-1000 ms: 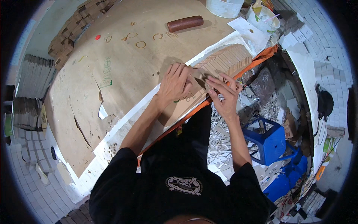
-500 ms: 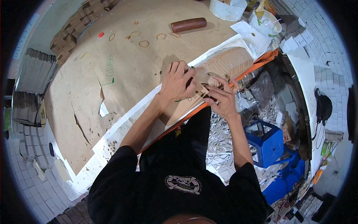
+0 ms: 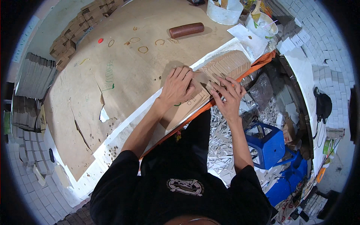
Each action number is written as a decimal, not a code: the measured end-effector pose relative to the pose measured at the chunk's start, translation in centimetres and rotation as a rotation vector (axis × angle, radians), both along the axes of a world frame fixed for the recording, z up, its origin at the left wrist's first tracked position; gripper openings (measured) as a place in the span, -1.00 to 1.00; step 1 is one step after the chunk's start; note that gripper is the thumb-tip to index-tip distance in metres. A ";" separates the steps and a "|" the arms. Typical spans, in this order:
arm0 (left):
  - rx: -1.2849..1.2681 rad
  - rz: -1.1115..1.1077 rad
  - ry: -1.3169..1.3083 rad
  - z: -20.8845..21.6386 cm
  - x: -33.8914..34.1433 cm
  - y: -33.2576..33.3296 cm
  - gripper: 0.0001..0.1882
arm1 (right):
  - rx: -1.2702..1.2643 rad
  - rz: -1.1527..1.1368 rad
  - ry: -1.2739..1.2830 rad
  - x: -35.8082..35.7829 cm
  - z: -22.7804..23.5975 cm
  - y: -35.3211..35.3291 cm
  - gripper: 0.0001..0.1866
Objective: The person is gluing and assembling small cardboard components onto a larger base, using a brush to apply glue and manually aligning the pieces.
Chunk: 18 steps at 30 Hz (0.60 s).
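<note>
At the near edge of the table, my left hand [image 3: 177, 87] curls its fingers and thumb at the edge of a brown cardboard sheet [image 3: 191, 107] with dark marks on it; its fingertips are partly hidden. My right hand [image 3: 229, 98] lies close by, its fingers apart and stretched over the near edge of the cardboard, with nothing visible gripped in them. Just beyond my hands, a row of thin brown cardboard pieces [image 3: 234, 62] leans in overlapping layers on a white strip [image 3: 131, 132]. Where the pieces meet between my hands is partly hidden.
A dark brown cylinder [image 3: 186, 30] lies farther back on the brown-covered table [image 3: 131, 75]. Two white tubs, one [image 3: 224, 12] left of the other [image 3: 261, 26], stand at the far right. Below right are a blue plastic stool [image 3: 267, 144] and paper scraps [image 3: 225, 138].
My right hand has shifted slightly right, its fingers now straighter and more spread. The gap between my hands has widened. My left hand stays at nearly the same spot.
</note>
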<state>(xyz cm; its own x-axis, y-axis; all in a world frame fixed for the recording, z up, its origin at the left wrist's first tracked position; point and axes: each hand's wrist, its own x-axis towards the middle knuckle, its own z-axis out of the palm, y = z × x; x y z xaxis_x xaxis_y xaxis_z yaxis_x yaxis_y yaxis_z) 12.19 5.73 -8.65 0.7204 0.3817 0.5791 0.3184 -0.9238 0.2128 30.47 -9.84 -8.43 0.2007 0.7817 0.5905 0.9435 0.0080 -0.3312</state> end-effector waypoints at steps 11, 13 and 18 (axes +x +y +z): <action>-0.099 -0.010 0.069 0.3 -0.5 -0.4 -0.69 | -0.118 0.248 -0.020 0.2 0.4 0.4 -0.75; -0.073 0.005 0.044 0.5 -0.2 -0.1 -0.64 | -0.081 0.286 0.058 0.5 0.5 0.8 -0.79; -0.093 0.098 0.024 0.3 0.7 0.1 -0.49 | -0.064 0.080 0.129 -3.1 0.4 -1.2 -0.83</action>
<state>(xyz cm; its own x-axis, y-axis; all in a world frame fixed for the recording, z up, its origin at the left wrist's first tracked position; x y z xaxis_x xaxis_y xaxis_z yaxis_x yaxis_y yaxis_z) 12.92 5.79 -8.39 0.6904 0.5018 0.5211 0.4120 -0.8648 0.2869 27.41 -11.01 -8.07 0.2072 0.8334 0.5124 0.8904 0.0564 -0.4517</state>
